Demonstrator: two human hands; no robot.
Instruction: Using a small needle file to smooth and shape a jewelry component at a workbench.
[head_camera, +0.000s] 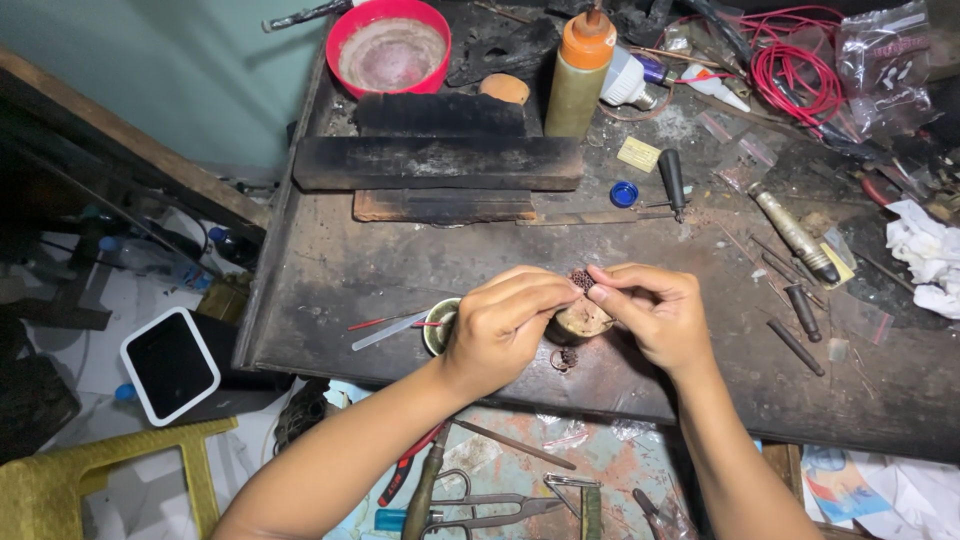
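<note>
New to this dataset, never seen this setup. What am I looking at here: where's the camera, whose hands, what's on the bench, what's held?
There is no machine here: one camera sits on a person's head and looks down at that person's two bare hands over a dark, worn workbench.

The left hand and right hand meet at the fingertips around a small reddish-brown beaded piece. Which hand actually grips it I cannot tell. Just below sits a small round wooden block, and beside the left hand a little metal cup.

Farther back are a red bowl, black charred blocks, an orange-capped bottle, a coil of red wire and several hand tools. Pliers and shears lie on a lower surface near the person.
</note>
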